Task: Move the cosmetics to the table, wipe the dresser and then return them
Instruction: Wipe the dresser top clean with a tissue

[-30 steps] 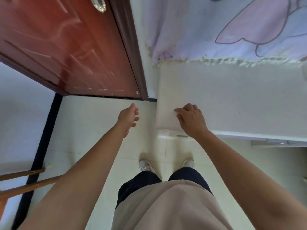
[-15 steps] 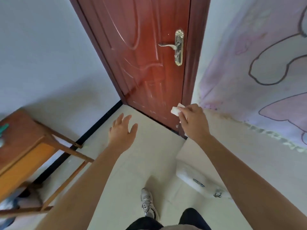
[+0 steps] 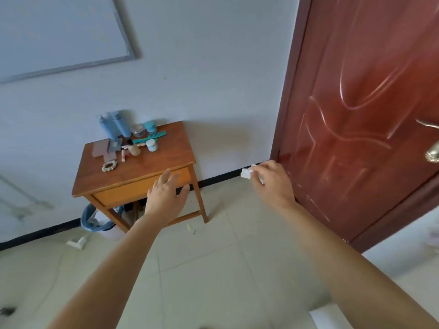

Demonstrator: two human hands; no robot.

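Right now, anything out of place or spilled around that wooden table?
Only floor litter: a white scrap left of the bin, and a yellowish bit by the front leg of the wooden table. The cosmetics look unspilled.

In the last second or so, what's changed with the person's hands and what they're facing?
The person turned left, away from the white top: the wooden table with the cosmetics has come into view, with the door now at the right. The right hand came up off that top and pinches a white wad in the air. The left hand stays open and empty.
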